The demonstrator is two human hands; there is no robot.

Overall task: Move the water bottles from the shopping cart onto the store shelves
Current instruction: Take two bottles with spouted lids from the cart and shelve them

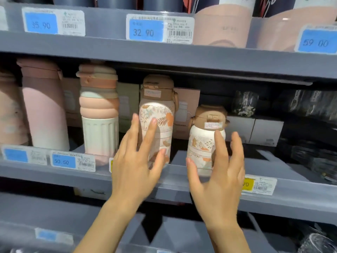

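Hands reach up to the middle shelf [182, 172] in the head view, the only view there is. The left hand [135, 167] has its fingers [152, 131] straight and spread, holding nothing; the fingertips lie against the front of the tall leaf-print bottle [156, 114], which stands upright on the shelf right behind them, though whether they truly press on it cannot be told. The right hand [218, 179] is spread just as wide, also holding nothing, its index finger laid up the front of the short leaf-print bottle [204, 143] and its thumb low at that bottle's left side. This bottle stands upright too, its brown lid above the fingertips, and a narrow gap of shelf parts it from the taller one.

Left of the left hand's fingers stand a ribbed pink-and-cream bottle [99, 110] and, further left, a pink bottle [44, 105]. Behind the bottles are pale boxes [253, 130], and to the right of the right hand's fingers lie dark wrapped goods [306, 105]. A blue price tag [73, 161] reading 50.50 sits on the shelf edge left of the left hand; a yellow price tag [259, 184] shows just right of the right hand.
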